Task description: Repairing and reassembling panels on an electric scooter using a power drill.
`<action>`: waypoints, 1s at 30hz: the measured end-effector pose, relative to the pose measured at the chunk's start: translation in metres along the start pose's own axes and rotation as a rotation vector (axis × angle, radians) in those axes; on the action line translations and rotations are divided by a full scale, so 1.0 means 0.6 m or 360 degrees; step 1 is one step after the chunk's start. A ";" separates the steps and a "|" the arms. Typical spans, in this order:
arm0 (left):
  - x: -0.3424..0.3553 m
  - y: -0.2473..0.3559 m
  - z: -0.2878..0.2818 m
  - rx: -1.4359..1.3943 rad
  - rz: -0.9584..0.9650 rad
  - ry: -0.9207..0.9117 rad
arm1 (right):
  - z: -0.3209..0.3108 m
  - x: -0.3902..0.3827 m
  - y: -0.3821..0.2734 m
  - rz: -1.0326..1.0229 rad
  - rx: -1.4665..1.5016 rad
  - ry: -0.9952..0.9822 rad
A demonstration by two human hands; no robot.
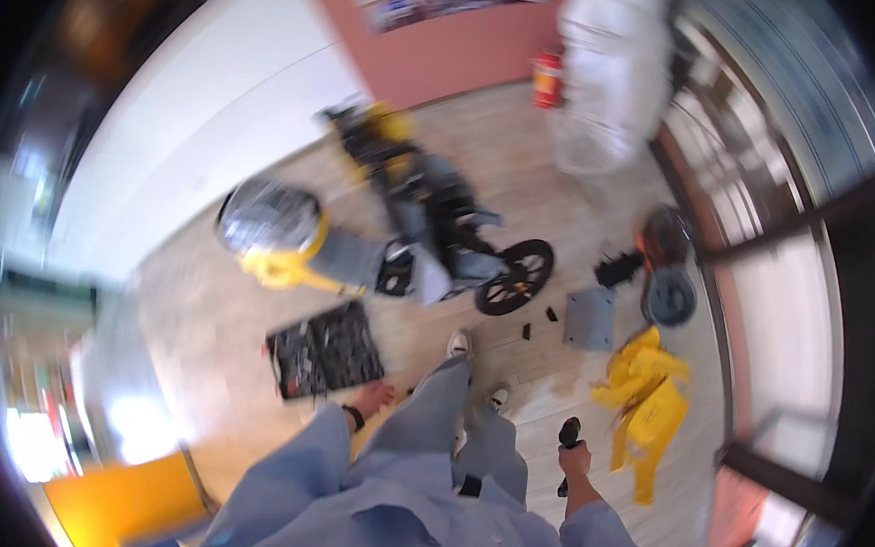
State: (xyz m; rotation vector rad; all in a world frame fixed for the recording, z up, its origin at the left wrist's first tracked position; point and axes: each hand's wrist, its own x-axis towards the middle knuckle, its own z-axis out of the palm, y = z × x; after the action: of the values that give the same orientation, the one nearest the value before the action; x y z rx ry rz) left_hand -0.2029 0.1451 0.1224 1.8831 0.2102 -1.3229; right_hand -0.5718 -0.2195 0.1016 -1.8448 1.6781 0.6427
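Note:
My right hand (575,457) is closed around the grip of a black cordless drill (568,432), low on the right and beside my leg. On the left, my left hand (372,399) hangs with its fingers stretched and nothing visible in it; a dark band circles its wrist. Nearest to that hand lies an open tool case (324,351) full of dark tools, on the floor. Ahead of my feet stands a partly dismantled black and yellow motorbike (433,204), blurred, its front wheel (515,278) pointing right.
Yellow body panels (650,406) lie on the floor at right, near a grey-blue plate (590,319) and a round dark basin (670,296). Small black pieces (527,331) lie by the wheel. Left of the bike is a plastic-covered yellow item (272,223). A red fire extinguisher (547,79) stands farther back.

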 end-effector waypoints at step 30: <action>0.109 -0.338 -0.131 -0.0726 -0.0112 0.1439 | 0.202 -0.296 -0.772 0.0120 0.0187 -0.1759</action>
State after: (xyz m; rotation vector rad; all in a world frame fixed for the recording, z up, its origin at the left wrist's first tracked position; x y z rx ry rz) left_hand -0.2290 0.3137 -0.0277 1.9368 0.9513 -0.3208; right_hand -0.1270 0.0208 0.1731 -0.9762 0.9815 1.2525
